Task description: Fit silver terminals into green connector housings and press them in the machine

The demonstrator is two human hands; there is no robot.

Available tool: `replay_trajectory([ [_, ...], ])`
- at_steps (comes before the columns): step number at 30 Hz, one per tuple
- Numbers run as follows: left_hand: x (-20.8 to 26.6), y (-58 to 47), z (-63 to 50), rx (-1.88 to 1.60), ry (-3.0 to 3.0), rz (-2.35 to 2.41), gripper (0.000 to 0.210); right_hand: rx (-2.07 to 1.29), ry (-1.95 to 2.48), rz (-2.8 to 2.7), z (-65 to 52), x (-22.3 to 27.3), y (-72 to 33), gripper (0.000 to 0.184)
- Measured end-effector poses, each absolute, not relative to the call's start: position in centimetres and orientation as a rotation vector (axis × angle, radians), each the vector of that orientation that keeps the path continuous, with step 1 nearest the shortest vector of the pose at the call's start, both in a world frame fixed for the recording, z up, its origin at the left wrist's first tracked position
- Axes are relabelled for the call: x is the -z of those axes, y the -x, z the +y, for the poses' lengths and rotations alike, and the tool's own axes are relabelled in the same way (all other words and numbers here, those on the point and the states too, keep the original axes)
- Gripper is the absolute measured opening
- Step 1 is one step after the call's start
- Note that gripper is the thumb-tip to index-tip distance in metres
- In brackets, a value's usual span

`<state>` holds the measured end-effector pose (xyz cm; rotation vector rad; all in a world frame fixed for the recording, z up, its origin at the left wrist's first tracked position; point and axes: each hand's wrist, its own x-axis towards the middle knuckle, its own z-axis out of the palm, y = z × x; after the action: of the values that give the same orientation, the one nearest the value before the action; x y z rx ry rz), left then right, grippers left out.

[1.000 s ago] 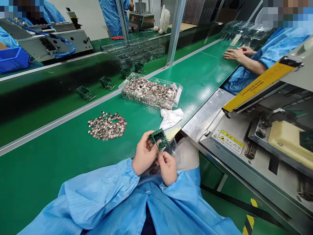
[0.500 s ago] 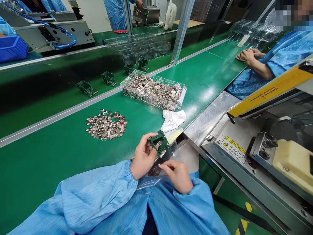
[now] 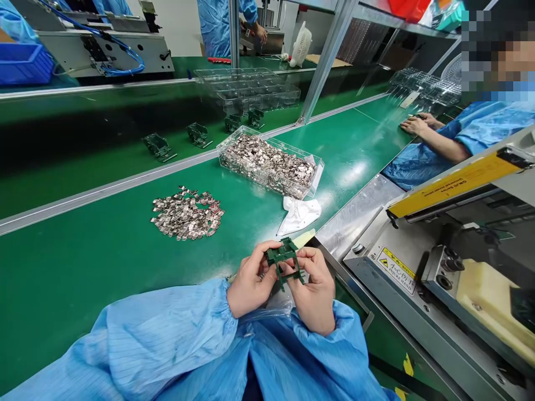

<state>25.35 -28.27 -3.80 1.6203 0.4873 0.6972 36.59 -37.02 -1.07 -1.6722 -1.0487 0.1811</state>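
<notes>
A green plastic frame (image 3: 285, 256) with an open middle is held up above my lap. My left hand (image 3: 254, 278) is closed on its left side, thumb in front. My right hand (image 3: 314, 287) grips the frame's right side; any small piece between those fingers is hidden. Beyond my hands lies a crumpled white cloth (image 3: 300, 216), with a pale yellow strip (image 3: 305, 238) closer in. To the left is a loose pile of small metal pieces (image 3: 188, 214) on the green tabletop (image 3: 104, 250). A clear plastic box (image 3: 267, 181) holds many more such pieces.
Several similar green frames (image 3: 157, 146) stand beyond the metal rail (image 3: 175, 166), near clear trays (image 3: 251, 89). At right is a machine with a yellow bar (image 3: 460, 181) and a warning label (image 3: 397, 270). A co-worker's hands (image 3: 420, 123) rest at the far right of the bench.
My right hand has moved up from below the frame, where it pinched a small pale piece, onto the frame's right side. The frame has turned, and the view has shifted slightly.
</notes>
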Motion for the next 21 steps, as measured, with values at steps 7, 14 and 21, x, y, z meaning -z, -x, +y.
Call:
replay_trajectory([
  [7,3.7,-25.2,-28.2,-0.745,-1.722,0.493,0.029,-0.384,1.642,-0.903,-36.6,1.7,-36.6,0.018],
  [14,2.8,-24.7,-28.2,-0.582,-1.658,0.456,0.032,-0.654,1.414,-0.888,-38.4,2.0,-38.3,0.041],
  [21,-3.7,-29.2,-28.4,0.029,-1.911,-0.073,0.047,-0.402,1.462,-1.169,-47.6,-0.5,-41.5,0.058],
])
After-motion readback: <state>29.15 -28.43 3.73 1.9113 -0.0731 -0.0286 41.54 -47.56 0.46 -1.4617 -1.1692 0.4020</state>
